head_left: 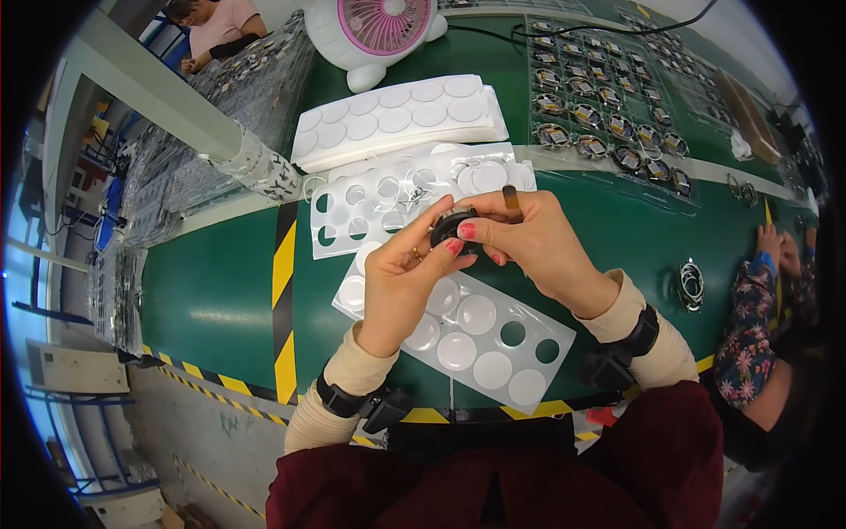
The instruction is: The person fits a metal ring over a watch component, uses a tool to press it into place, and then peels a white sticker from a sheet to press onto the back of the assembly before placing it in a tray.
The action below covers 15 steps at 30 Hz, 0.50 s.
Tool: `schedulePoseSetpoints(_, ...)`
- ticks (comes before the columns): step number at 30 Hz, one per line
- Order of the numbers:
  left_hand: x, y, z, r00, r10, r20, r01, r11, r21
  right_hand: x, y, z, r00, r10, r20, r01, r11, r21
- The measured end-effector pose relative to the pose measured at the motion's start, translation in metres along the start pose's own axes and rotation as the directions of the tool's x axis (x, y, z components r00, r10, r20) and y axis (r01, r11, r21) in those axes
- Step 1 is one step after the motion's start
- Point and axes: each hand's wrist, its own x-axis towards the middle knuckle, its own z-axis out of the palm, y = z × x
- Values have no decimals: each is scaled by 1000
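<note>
Above the sticker sheets at the middle of the bench, both my hands hold a small black round part (448, 227). My left hand (398, 286) closes on its left side with thumb and fingers. My right hand (548, 249) pinches its right edge, the thumb on top. A short brown strip (510, 197) stands up by my right hand's fingers; whether they grip it cannot be made out. Beneath my hands lies a sheet of white round stickers (476, 314) with some circles gone. Behind it is another sheet (337, 243), partly peeled, with loose white discs (487, 176) on it.
A stack of white sticker sheets (397, 113) lies farther back, before a white and pink fan (384, 35). Trays of round electronic parts (608, 110) fill the back right. A coiled cable (691, 286) lies at right, near a co-worker's sleeve (747, 331). A post (167, 88) rises at left.
</note>
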Motion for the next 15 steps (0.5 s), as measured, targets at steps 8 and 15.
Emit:
schedulePoseSetpoints(8,-6,-5,4,991,135,24,-136,983,125,-6,-1,6,996,-90,-12,90,995,-42)
schedulePoseSetpoints(15,0,-12,0,998,63,-21,-64,998,-25,-2,0,6,992,-122,-26,121,991,-55)
